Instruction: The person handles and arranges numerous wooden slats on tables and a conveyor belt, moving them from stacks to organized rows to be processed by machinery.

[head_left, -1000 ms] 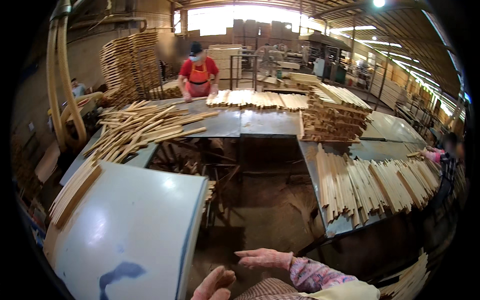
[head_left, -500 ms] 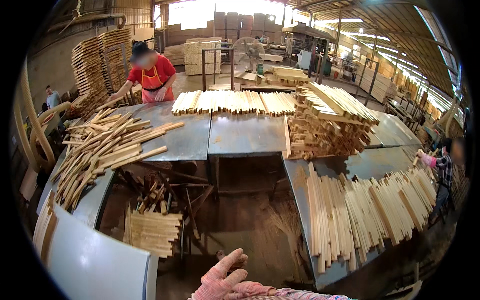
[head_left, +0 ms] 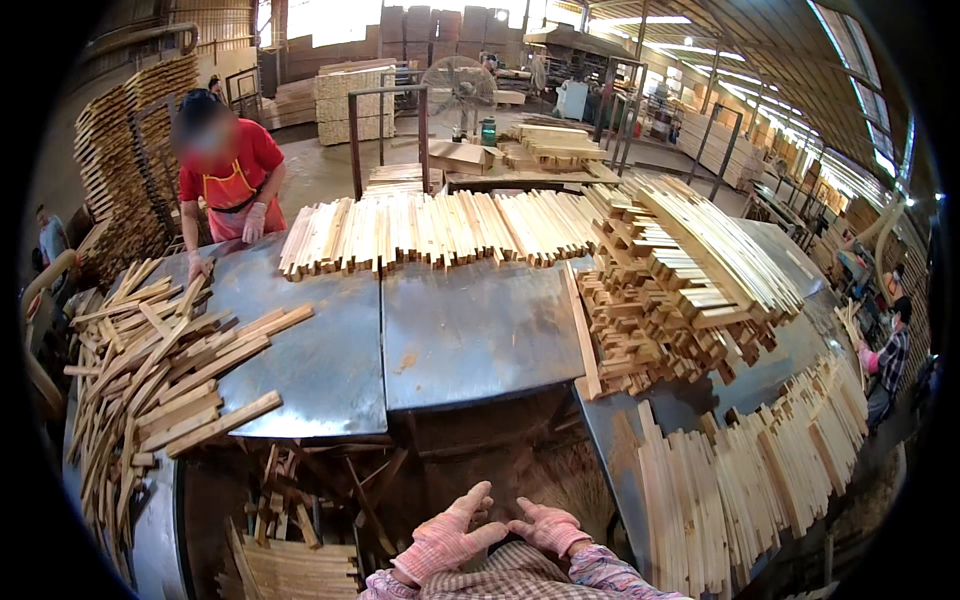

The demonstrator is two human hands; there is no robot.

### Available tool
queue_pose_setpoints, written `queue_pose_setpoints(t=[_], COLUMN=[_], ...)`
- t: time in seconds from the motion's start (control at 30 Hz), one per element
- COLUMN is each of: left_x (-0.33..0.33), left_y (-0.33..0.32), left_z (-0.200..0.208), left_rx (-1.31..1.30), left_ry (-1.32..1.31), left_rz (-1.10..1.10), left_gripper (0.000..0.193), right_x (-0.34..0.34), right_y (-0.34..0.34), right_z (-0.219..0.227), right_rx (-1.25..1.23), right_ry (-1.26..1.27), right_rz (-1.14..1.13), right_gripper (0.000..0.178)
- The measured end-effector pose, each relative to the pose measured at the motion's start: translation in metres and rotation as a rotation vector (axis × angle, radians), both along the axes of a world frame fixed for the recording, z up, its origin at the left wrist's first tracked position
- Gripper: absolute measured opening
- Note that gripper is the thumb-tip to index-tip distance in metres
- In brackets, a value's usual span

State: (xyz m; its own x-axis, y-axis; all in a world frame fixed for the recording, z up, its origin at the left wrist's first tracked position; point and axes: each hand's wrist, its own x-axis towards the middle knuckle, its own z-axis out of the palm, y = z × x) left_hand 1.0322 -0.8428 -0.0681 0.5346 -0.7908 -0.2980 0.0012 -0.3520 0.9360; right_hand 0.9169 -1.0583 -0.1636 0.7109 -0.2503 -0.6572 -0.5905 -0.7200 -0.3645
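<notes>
My left hand [head_left: 448, 540], in a pinkish work glove, is held in front of my body with its fingers apart and nothing in it. Beside it, my right hand [head_left: 550, 527] wears a similar glove, its fingers stretched toward the left one and also bare of any object. Neither hand touches the wood. Nearest on the right is a row of pale wooden strips [head_left: 735, 490] on a metal table. Straight ahead, beyond the gap in front of me, a metal tabletop [head_left: 470, 330] carries another row of strips [head_left: 440, 228] along its far edge.
A crosswise stack of strips [head_left: 690, 290] stands at the table's right corner. Loose strips [head_left: 150, 380] lie jumbled at left, where a co-worker in red [head_left: 230, 165] reaches in. Another co-worker [head_left: 885, 360] holds strips at far right. More strips [head_left: 300, 570] sit low at left.
My view has shifted toward the table. My hands, overlapping before, are now side by side with both showing. The co-worker in red has drawn the reaching arm down onto the loose strips.
</notes>
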Motion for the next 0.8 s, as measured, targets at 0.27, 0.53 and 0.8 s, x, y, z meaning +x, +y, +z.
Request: queue_pose_setpoints(t=[0.27, 0.53, 0.8], left_x=[0.18, 0.337, 0.51], left_y=[-0.12, -0.239, -0.306], left_z=[-0.056, -0.093, -0.123], left_rx=[0.118, 0.156, 0.493], left_ry=[0.032, -0.066, -0.206], left_rz=[0.139, 0.438, 0.561], left_gripper=[0.098, 0.11, 0.113], right_x=[0.175, 0.427, 0.62], right_y=[-0.139, -0.297, -0.407], right_z=[-0.043, -0.052, -0.07], right_rx=[0.039, -0.064, -0.219], right_ry=[0.084, -0.079, -0.191], right_rz=[0.086, 0.049, -0.336], right_gripper=[0.083, 0.078, 0.089])
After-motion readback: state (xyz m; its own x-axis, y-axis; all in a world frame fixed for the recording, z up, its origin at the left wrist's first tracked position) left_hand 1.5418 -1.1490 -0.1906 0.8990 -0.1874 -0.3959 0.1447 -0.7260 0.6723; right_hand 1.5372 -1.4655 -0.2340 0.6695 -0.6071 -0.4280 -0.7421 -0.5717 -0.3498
